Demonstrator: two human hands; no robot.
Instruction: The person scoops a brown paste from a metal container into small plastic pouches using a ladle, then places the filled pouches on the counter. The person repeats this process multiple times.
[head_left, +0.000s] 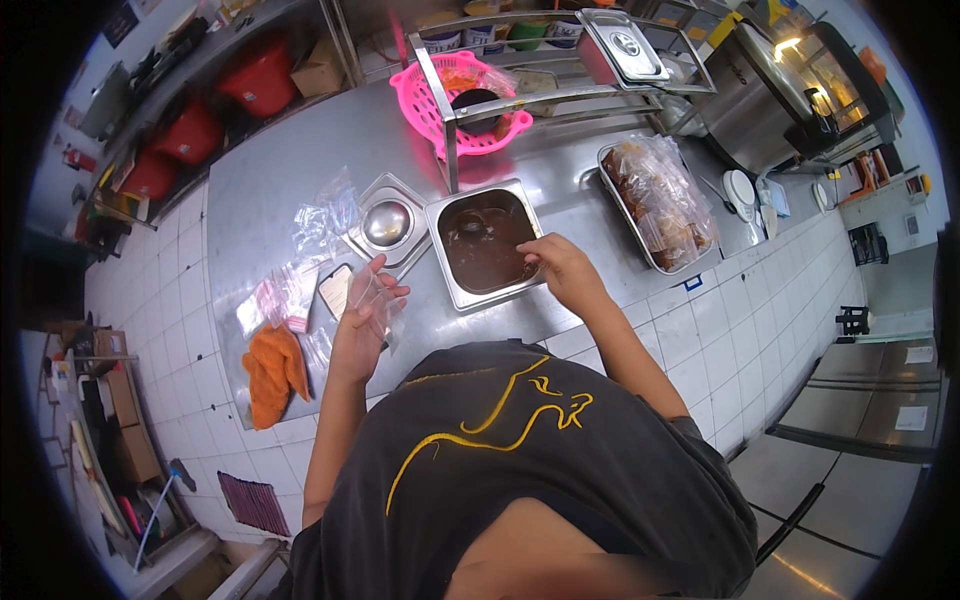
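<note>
A clear plastic bag (369, 296) is held in my left hand (364, 322), over the steel table beside a phone (335, 291). My right hand (566, 271) has its fingertips pinched together at the right rim of a square steel pan (485, 301); whether they grip something thin is not clear. Dark brown liquid (487, 259) fills much of the pan, and a rounded thing shows at its surface near the back. Left of the pan lies a steel lid with a domed piece (386, 223) on it. More clear bags (322, 225) are spread farther left.
An orange cloth (271, 375) and pink-edged zip bags (281, 300) lie at the table's left. Behind stand a pink basket (420, 112) and a steel rack (450, 150). A tray of filled plastic bags (660, 210) is at right, with a white scale (740, 195) beyond.
</note>
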